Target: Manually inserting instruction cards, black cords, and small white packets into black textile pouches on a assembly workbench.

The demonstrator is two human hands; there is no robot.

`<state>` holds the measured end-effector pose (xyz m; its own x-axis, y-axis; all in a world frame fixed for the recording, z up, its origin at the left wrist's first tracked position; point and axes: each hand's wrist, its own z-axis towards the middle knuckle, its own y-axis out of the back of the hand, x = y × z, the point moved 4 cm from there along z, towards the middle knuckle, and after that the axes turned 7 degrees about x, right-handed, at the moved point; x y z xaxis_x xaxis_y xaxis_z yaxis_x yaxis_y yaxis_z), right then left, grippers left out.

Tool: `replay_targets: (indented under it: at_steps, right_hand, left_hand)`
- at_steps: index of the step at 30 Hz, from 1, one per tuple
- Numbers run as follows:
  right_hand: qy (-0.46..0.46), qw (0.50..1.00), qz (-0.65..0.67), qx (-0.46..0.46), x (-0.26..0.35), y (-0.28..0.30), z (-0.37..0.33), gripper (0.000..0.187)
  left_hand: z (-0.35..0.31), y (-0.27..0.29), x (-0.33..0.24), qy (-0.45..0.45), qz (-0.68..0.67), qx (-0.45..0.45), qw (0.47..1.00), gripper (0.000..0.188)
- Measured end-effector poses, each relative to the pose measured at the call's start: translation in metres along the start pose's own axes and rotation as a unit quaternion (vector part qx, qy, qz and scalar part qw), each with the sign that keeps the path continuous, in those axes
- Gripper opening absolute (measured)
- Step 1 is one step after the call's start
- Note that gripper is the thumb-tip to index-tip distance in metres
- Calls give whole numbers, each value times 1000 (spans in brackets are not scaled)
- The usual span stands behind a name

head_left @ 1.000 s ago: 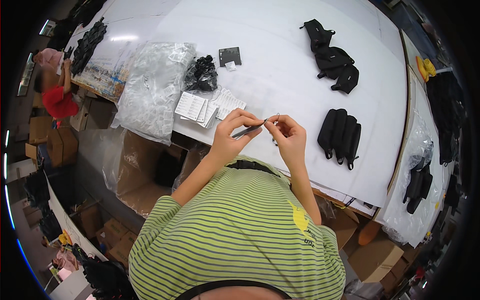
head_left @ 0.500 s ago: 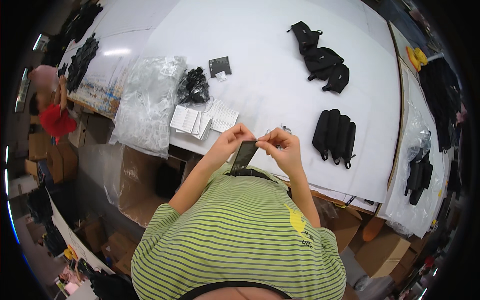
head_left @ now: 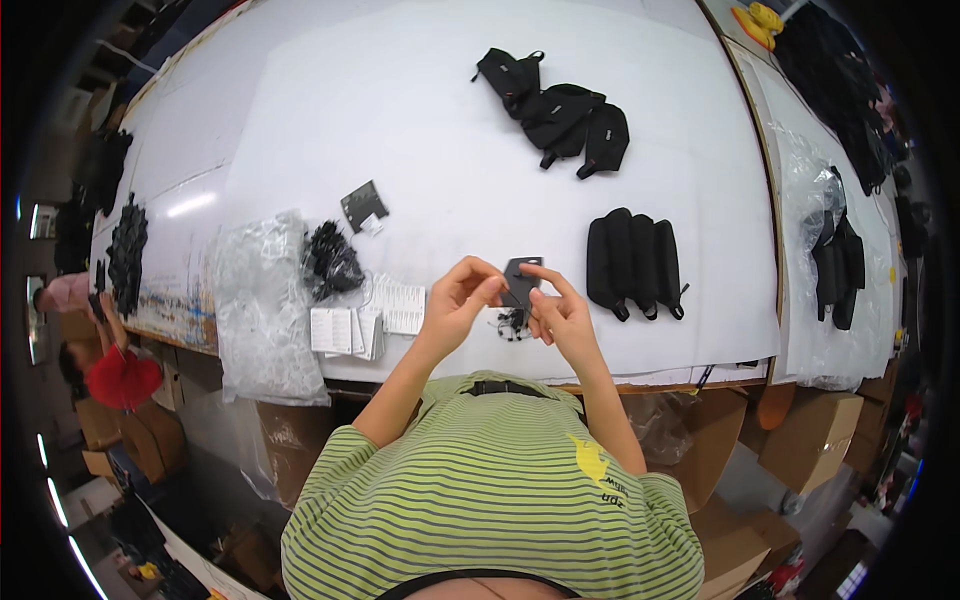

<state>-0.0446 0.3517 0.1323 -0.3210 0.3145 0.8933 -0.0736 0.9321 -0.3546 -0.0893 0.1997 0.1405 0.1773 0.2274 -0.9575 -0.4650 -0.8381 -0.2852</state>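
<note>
A small dark card [head_left: 520,290] with a hole near its top is between my hands, above the table's near edge. Thumb and fingertips of my left hand [head_left: 462,305] are pinched at its left edge. My right hand [head_left: 562,312] has its index finger across the card's upper part, the other fingers curled at its right side. A thin dark string seems to run by the fingertips, too fine to make out. Just below the card lies a little bunch of black strings [head_left: 514,322].
Left of my hands are white printed cards [head_left: 345,332], black strings in a clear bag [head_left: 333,262], clear plastic bags [head_left: 262,310] and another dark card [head_left: 362,205]. Black pouches [head_left: 565,120] lie farther off; several padded black pouches [head_left: 632,262] lie right. A person in red [head_left: 122,378] stands far left.
My hands have moved forward from my waist, over the table, with the dark card. It hung below my fingers before and now shows between them. My view has turned, shifting the table's things.
</note>
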Motion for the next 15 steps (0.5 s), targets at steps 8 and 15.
replay_targets:
  at_steps: [8,15]
  right_hand:
    - [13,992,-84,-95,11,76,37,15]
    - [-15,986,9,-165,-16,135,39,12]
  left_hand:
    - [167,7,56,-4,203,66,977,26]
    - [335,39,121,65,724,-68,684,93]
